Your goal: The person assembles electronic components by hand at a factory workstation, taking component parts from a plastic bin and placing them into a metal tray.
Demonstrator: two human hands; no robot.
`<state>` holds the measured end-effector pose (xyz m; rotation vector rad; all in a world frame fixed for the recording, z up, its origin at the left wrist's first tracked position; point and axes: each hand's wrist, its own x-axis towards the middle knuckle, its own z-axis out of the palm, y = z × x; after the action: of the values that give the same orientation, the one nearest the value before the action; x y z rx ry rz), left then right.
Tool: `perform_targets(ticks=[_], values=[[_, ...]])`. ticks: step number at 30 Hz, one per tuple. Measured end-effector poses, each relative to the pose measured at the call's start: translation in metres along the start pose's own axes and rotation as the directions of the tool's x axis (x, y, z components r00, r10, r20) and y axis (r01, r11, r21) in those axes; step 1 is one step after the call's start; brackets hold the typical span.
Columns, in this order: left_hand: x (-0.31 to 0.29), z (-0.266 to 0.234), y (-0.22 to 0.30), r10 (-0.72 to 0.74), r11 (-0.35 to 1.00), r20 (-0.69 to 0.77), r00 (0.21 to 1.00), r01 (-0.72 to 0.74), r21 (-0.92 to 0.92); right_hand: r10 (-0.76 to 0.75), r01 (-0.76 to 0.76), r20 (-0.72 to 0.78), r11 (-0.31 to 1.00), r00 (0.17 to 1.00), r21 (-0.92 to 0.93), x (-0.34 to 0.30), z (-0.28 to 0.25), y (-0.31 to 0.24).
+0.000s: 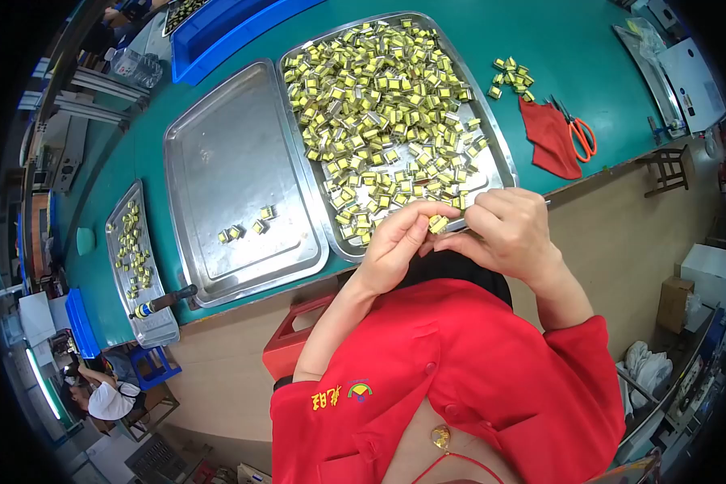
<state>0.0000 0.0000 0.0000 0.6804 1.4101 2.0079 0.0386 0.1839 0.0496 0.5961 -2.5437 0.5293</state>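
Right now, a small yellow part (437,224) is pinched at the bench edge.
From where I stand, the left hand (393,244) grips it between thumb and forefinger, just over the near rim of the heaped metal tray (484,176); the right hand (508,228) is curled close beside it, and I can't tell whether it grips anything. To the left lies a second tray (226,161) with a few similar pieces (234,232); a red cloth (547,139) and orange-handled cutters (582,139) sit to the right.
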Motion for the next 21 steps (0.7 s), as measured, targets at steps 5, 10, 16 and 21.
perform_targets(ticks=[5,10,16,21], values=[[0.0011,0.0007,0.0019,-0.005,0.999,-0.008,1.000,0.004,-0.043,0.040,-0.040,0.005,0.999,0.999,0.014,0.0010,-0.0023,-0.0012],[0.0004,0.0023,0.0001,-0.016,0.999,-0.025,1.000,0.015,-0.047,0.063,-0.063,-0.007,0.998,0.998,0.010,-0.0027,-0.0018,0.0008],[0.0016,0.0046,0.0007,0.010,1.000,-0.034,0.999,-0.009,0.026,0.062,-0.061,0.016,0.997,0.998,-0.049,-0.0041,-0.0040,-0.0021],[0.0029,0.0039,0.0004,0.059,0.989,-0.032,0.998,-0.053,0.139,0.043,-0.039,0.036,0.994,0.998,-0.099,-0.0046,-0.0055,-0.0026]])
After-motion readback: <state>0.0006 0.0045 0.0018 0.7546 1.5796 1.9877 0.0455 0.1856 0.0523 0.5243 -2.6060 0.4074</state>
